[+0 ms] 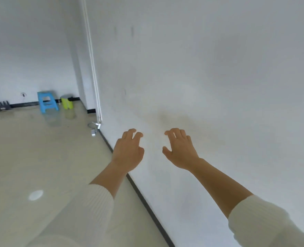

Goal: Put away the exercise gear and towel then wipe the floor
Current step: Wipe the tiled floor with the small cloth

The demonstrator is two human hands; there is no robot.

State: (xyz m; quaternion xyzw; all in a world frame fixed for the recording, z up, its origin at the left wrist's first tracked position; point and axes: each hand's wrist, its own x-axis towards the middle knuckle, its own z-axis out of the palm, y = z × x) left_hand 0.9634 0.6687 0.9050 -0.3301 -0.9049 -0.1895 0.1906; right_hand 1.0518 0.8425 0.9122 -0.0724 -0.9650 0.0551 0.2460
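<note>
Before the white wall (219,86), my left hand (128,152) and right hand (179,150) hang with each grip loosely spread and empty; no gear or towel shows, so I cannot judge handling.

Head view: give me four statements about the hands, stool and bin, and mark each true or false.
1. Both hands, left and right, are empty. True.
2. The stool is red. False: it is blue.
3. The bin stands right of the stool, by the far wall. True.
4. A towel lies on the floor beneath the hands. False: no towel is visible there.
</note>
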